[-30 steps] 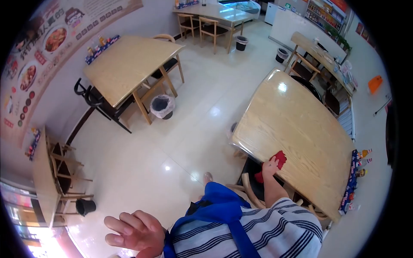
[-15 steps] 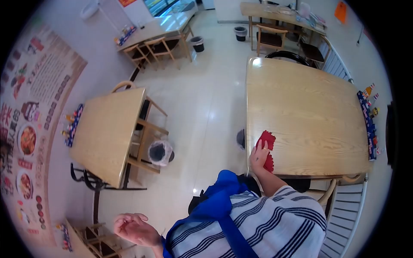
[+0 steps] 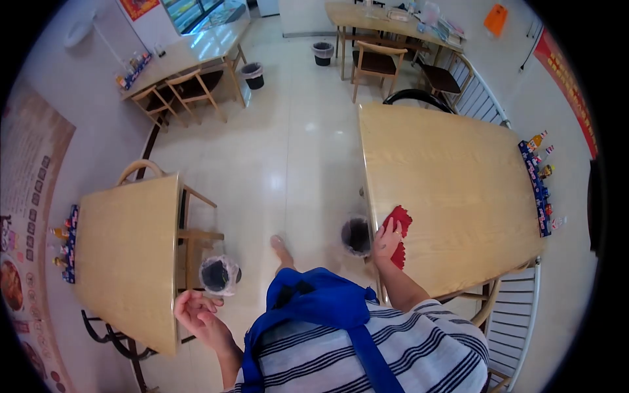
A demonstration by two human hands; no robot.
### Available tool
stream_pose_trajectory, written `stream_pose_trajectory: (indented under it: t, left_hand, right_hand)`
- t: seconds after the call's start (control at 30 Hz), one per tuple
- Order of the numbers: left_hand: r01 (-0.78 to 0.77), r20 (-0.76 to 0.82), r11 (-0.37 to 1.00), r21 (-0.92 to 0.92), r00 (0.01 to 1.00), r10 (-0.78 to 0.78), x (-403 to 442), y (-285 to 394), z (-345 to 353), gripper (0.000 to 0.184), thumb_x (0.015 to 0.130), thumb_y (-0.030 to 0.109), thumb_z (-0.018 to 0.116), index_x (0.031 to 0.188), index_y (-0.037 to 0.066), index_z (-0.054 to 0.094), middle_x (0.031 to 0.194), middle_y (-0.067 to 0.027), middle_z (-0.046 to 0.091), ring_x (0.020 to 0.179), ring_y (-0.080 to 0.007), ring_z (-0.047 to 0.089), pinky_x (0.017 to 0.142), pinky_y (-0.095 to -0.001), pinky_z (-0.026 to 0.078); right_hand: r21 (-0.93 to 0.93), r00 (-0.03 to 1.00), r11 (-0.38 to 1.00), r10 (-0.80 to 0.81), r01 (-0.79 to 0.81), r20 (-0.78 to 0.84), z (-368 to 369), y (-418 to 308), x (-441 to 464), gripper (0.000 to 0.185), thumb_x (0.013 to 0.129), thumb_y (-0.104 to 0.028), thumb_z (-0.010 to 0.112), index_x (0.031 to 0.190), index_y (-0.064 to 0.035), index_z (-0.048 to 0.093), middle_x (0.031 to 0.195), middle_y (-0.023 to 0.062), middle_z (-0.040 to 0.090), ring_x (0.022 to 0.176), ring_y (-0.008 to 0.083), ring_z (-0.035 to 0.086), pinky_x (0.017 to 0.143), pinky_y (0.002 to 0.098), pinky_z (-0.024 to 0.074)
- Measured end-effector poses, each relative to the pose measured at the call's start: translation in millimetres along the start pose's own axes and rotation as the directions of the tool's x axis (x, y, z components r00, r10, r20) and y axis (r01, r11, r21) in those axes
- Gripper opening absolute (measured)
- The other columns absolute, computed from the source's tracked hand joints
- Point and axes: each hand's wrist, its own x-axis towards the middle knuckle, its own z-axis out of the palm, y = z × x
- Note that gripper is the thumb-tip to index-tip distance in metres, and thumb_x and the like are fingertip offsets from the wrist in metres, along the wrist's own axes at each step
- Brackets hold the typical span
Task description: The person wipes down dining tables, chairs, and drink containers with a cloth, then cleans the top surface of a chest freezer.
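The person wears a striped shirt (image 3: 393,340) and a blue apron (image 3: 321,295). The left hand (image 3: 202,318) is up in the air, palm partly open with its fingers bent in a loose curl, and it holds nothing. The right hand (image 3: 388,241) lies on top of a red cloth (image 3: 401,219). Its fingers reach over the cloth, but I cannot tell if they pinch it or just press down. The cloth is flat on the right table (image 3: 452,183), close to the side by the walkway, and bits of it peek out around the hand.

One foot (image 3: 280,245) is on the shiny floor (image 3: 288,164). A dark bin (image 3: 356,237) stands just beside the right table. Another bin (image 3: 219,276), with a pale bag in it, stands by the left table (image 3: 124,262). A blue box (image 3: 534,187) with little bottles sits along the wall end of the right table. Past that table is a black chair (image 3: 419,96). Far back, there are wooden chairs (image 3: 379,62) at another table (image 3: 393,25).
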Motion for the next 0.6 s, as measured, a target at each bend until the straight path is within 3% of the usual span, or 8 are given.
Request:
stream_pose_trajectory:
  t: [0.13,0.2,0.27,0.33,0.37,0.43,0.53,0.6]
  left_hand:
    - [0.010,0.050,0.998,-0.064,0.999,-0.007,78.4,-53.3,12.4,0.049,0.086,0.036,0.055,0.116,0.002,0.038,0.097,-0.0069,0.046,0.062,-0.0091,0.042,0.059,-0.0253,0.044]
    - [0.033,0.056,0.995,-0.091,0.998,-0.028,122.5,-68.2,21.1,0.050,0.085,0.037,0.056,0.116,0.001,0.037,0.098,-0.0072,0.046,0.062,-0.0088,0.041,0.060,-0.0251,0.044]
    - [0.062,0.089,0.996,-0.057,0.994,-0.057,166.2,-81.4,31.2,0.051,0.085,0.036,0.056,0.117,0.001,0.037,0.099,-0.0074,0.046,0.064,-0.0085,0.042,0.061,-0.0248,0.044]
    - [0.077,0.129,0.994,-0.073,0.989,-0.067,205.8,-97.6,43.2,0.049,0.086,0.034,0.056,0.118,0.002,0.037,0.100,-0.0077,0.046,0.066,-0.0089,0.044,0.062,-0.0249,0.044]
    - [0.096,0.155,0.993,-0.067,0.984,-0.085,223.9,-108.0,50.5,0.047,0.086,0.032,0.056,0.117,0.002,0.037,0.100,-0.0079,0.046,0.067,-0.0093,0.045,0.062,-0.0250,0.045]
    - [0.132,0.195,0.990,-0.055,0.974,-0.119,256.0,-121.6,70.3,0.045,0.086,0.030,0.056,0.117,0.002,0.038,0.100,-0.0081,0.047,0.068,-0.0097,0.046,0.063,-0.0252,0.045]
    - [0.163,0.329,0.985,-0.054,0.934,-0.136,293.5,-136.8,101.5,0.042,0.087,0.026,0.055,0.117,0.002,0.039,0.101,-0.0090,0.048,0.069,-0.0107,0.048,0.064,-0.0256,0.046]
    - [0.180,0.424,0.982,-0.048,0.894,-0.144,311.6,-154.2,123.9,0.039,0.087,0.023,0.055,0.117,0.002,0.040,0.101,-0.0098,0.049,0.068,-0.0109,0.049,0.064,-0.0256,0.047]
  right_hand:
    - [-0.142,0.989,0.981,0.118,-0.130,-0.092,34.9,-16.2,39.5,0.041,0.083,-0.019,0.049,0.120,-0.0011,0.047,0.121,0.0285,0.041,0.109,0.0417,0.043,0.093,0.0441,0.0343]
    - [-0.173,0.959,0.945,0.261,-0.278,-0.113,36.3,-31.5,49.0,0.042,0.082,-0.018,0.050,0.121,-0.0024,0.046,0.122,0.0282,0.041,0.108,0.0421,0.043,0.093,0.0443,0.0346]
    - [-0.203,0.953,0.934,0.272,-0.295,-0.131,38.7,-32.3,52.6,0.043,0.081,-0.019,0.051,0.122,-0.0045,0.045,0.123,0.0280,0.040,0.108,0.0416,0.044,0.092,0.0446,0.0347]
    - [-0.203,0.882,0.860,0.440,-0.468,-0.166,45.7,-33.9,57.6,0.042,0.082,-0.020,0.050,0.123,-0.0088,0.045,0.125,0.0242,0.040,0.108,0.0403,0.044,0.091,0.0440,0.0354]
    - [-0.209,0.879,0.856,0.444,-0.473,-0.172,49.8,-39.9,60.5,0.042,0.082,-0.020,0.050,0.123,-0.0088,0.045,0.125,0.0242,0.040,0.108,0.0403,0.044,0.091,0.0440,0.0354]
    - [-0.294,0.775,0.717,0.583,-0.632,-0.244,49.9,-50.8,64.0,0.040,0.084,-0.022,0.048,0.123,-0.0127,0.046,0.127,0.0190,0.041,0.108,0.0374,0.045,0.090,0.0439,0.0358]
    - [-0.314,0.680,0.606,0.684,-0.731,-0.263,44.9,-70.2,71.6,0.039,0.085,-0.023,0.045,0.123,-0.0153,0.046,0.128,0.0151,0.042,0.109,0.0357,0.045,0.089,0.0439,0.0359]
    - [-0.332,0.669,0.583,0.676,-0.742,-0.307,59.8,-44.8,70.5,0.038,0.085,-0.022,0.045,0.123,-0.0157,0.046,0.128,0.0152,0.042,0.109,0.0359,0.043,0.089,0.0456,0.0359]
